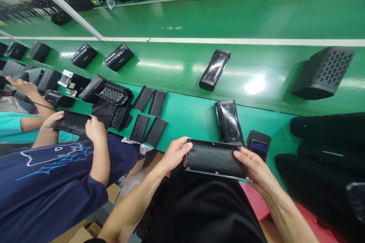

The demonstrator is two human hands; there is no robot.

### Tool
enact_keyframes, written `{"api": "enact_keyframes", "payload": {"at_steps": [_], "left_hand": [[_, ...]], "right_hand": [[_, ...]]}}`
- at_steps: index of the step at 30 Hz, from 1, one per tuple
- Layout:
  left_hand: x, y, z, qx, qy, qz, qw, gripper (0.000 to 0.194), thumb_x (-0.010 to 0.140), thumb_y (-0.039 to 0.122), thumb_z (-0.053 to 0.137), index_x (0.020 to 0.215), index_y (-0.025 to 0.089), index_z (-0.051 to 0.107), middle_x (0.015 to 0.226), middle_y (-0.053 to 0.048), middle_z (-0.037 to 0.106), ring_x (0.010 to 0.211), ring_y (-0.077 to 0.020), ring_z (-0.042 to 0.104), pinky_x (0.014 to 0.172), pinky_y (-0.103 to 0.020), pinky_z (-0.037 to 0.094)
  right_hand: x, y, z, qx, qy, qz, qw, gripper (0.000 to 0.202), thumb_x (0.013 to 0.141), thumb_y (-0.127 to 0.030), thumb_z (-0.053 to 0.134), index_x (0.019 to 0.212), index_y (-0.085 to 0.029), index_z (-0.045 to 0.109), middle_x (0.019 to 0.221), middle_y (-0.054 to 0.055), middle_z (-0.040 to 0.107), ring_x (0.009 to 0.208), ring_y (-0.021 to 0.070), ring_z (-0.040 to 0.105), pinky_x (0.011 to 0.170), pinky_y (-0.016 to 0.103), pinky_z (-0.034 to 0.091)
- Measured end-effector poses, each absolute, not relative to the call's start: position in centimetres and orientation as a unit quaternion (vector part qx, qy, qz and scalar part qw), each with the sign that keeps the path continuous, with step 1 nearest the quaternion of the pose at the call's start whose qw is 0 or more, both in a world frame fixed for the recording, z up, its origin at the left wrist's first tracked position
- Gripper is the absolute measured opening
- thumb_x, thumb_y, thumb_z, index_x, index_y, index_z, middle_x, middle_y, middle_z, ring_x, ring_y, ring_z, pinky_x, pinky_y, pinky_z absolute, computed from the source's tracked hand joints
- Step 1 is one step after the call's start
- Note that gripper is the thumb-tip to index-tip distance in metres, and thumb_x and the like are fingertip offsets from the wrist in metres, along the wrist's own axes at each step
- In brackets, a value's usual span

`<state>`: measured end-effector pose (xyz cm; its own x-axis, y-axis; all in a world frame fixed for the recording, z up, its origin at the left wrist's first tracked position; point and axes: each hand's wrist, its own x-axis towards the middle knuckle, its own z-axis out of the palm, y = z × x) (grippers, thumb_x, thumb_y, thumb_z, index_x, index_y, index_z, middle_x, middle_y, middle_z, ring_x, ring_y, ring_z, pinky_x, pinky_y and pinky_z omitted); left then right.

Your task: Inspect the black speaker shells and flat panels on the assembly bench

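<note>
Both of my hands hold a black rectangular panel [215, 160], slightly curved, with small tabs along its long edges. My left hand [177, 154] pinches its left end, and my right hand [253, 167] grips the right end with the thumb on top. Just beyond the panel, a glossy black speaker-like housing [229, 121] lies on the green bench, its near end hidden behind the panel. A phone [259, 148] rests close to my right hand. To the left of my hands lie several similar black panels [155, 131].
A green conveyor belt [171, 57] runs across, carrying another housing [215, 70] and a perforated black unit [325, 74]. Large black cases [327, 159] stand at the right. At left, a co-worker's hands [95, 131] hold a dark panel [72, 123] beside stacked housings [111, 95].
</note>
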<state>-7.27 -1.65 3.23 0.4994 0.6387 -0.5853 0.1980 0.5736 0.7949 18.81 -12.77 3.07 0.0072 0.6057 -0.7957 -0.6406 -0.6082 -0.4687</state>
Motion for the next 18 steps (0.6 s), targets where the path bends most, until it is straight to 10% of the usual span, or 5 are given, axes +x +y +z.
{"api": "enact_keyframes", "payload": {"at_steps": [18], "left_hand": [[-7.56,-1.29,2.51,0.369,0.494,0.163,0.771,0.038,0.085,0.055,0.078,0.085,0.019,0.067,0.062,0.001,0.058,0.053,-0.0135,0.051,0.057,-0.026,0.038]], "right_hand": [[18.88,-12.85,2.69,-0.565,0.034,0.684,0.459,0.042,0.071,-0.049,0.096,0.096,-0.021,0.077,0.089,0.007,0.084,0.077,0.0251,0.080,0.069,0.030,0.062]]}}
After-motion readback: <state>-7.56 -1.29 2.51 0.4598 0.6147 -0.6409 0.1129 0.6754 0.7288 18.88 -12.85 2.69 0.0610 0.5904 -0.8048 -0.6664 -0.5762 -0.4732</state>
